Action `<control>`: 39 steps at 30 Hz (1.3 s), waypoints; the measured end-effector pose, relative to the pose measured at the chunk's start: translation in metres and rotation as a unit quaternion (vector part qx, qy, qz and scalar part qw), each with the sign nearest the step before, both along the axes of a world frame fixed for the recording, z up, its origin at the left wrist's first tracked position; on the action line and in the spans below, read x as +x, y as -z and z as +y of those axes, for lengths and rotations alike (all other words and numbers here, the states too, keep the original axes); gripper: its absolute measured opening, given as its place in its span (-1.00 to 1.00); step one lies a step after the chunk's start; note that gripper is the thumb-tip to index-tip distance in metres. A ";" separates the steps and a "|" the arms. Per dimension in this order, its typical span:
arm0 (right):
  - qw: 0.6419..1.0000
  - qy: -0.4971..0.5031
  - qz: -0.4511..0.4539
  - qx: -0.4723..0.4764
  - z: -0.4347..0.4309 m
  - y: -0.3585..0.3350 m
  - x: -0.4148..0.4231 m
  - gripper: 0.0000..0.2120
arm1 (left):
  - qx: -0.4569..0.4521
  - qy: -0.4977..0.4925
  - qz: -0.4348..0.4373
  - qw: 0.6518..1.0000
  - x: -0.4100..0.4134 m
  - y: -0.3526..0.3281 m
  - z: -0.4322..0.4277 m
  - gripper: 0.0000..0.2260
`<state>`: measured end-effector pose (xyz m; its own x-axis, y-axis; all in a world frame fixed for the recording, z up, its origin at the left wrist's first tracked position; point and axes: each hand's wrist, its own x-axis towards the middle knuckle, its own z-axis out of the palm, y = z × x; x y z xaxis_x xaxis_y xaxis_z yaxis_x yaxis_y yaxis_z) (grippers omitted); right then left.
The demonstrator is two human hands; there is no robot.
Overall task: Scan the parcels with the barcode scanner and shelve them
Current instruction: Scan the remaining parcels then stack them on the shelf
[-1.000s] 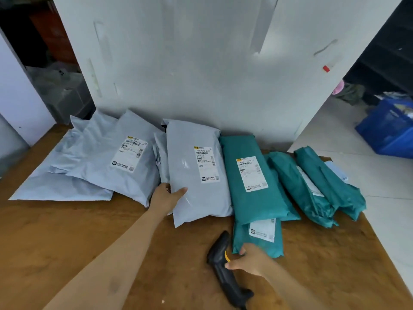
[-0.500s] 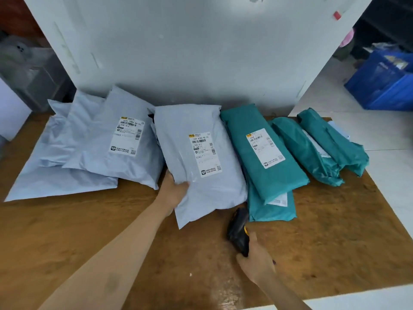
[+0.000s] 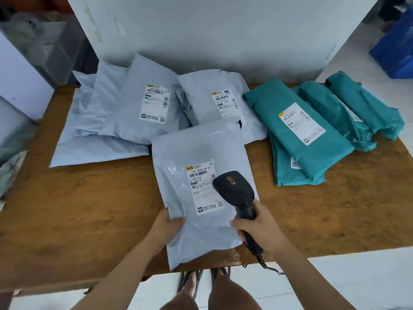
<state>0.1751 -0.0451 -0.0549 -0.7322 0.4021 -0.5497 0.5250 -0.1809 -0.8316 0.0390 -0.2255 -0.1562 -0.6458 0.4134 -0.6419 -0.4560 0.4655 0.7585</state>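
A grey parcel (image 3: 190, 153) with a white label lies near the front edge of the wooden table (image 3: 89, 209). My left hand (image 3: 166, 224) grips its lower left edge. My right hand (image 3: 261, 227) is closed on the handle of a black barcode scanner (image 3: 234, 189), whose head hovers over the label's right side. Behind lie more grey parcels (image 3: 125, 113), one with a label (image 3: 214, 90). Several teal parcels (image 3: 301, 135) are stacked to the right.
A white panel (image 3: 212, 30) stands upright behind the table. A blue crate (image 3: 395, 50) sits on the tiled floor at the far right. Bags and a box (image 3: 40, 45) are at the far left. My legs and sandals (image 3: 201, 285) show below the table's front edge.
My left hand has pulled one grey parcel from the row toward the front edge. My right hand has lifted the scanner off the table and brought it over that parcel's label.
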 end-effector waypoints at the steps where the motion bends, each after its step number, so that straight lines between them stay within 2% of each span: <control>1: 1.000 -0.015 0.003 -0.009 -0.007 -0.005 -0.001 -0.72 | 0.003 0.008 -0.003 1.000 0.004 0.003 -0.001 -0.75; 8: 0.999 -0.001 -0.039 -0.021 -0.031 -0.004 0.000 -0.79 | 0.025 -0.021 -0.002 0.999 0.019 0.004 0.005 -0.67; 15: 0.999 0.025 -0.031 -0.031 -0.029 -0.001 -0.006 -0.82 | 0.026 -0.037 0.012 0.999 0.024 0.005 0.005 -0.60; 28: 0.999 0.015 -0.034 -0.022 -0.033 -0.005 0.002 -0.81 | 0.029 -0.048 0.018 0.998 0.025 -0.001 -0.001 -0.63; 33: 0.999 0.033 -0.028 -0.007 -0.029 -0.003 0.004 -0.80 | -0.022 -0.087 0.063 0.994 0.011 -0.005 -0.047 -0.69; 39: 0.999 0.030 -0.024 0.008 -0.028 0.004 -0.003 -0.85 | -0.127 -0.143 0.096 0.977 -0.011 -0.017 -0.135 -0.83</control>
